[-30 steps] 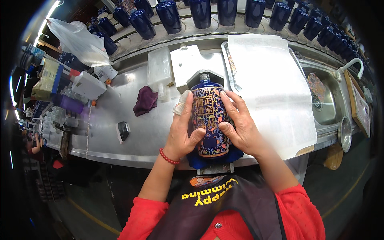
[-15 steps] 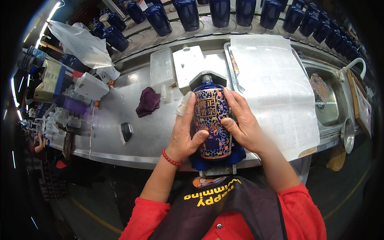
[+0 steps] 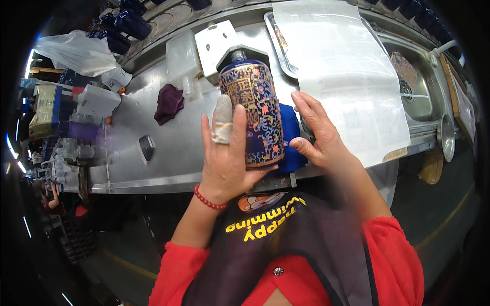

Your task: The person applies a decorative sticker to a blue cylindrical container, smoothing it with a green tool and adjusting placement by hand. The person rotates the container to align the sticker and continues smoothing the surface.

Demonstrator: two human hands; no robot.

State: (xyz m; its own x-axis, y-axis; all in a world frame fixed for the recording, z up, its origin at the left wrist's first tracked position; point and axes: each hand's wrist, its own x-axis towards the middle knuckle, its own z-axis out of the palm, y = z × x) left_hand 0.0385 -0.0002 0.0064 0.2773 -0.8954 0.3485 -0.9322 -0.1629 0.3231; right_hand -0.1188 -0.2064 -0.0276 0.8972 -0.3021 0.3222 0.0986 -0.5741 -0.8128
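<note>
A dark blue bottle (image 3: pixel 264 115) wrapped in a colourful floral label with gold trim leans back, its glass neck pointing away from me. My left hand (image 3: pixel 224 153) grips its left side and lower end, the thumb by the base. A grey-white cover sits on one left finger, and red beads circle that wrist. Apart from the bottle, on its right, my right hand (image 3: pixel 321 135) has its fingers spread and holds nothing. Beneath and beside the bottle lies a bright blue cloth pad (image 3: pixel 292 140). Behind its neck stands a dark angled bracket (image 3: pixel 259 55).
White translucent sheets (image 3: pixel 347 76) overlie a metal tray (image 3: pixel 278 38) at right, beside a sink (image 3: pixel 416 97). Leftward on the steel counter (image 3: pixel 127 158) are a purple cloth (image 3: pixel 168 104), a black-and-white piece (image 3: pixel 146 148) and a clear plastic box (image 3: pixel 182 53). Blue bottles (image 3: pixel 131 23) line the back.
My right hand has come off the bottle. In my left hand the bottle has turned so its label panel faces further left, and it has shifted left, uncovering more of the blue pad.
</note>
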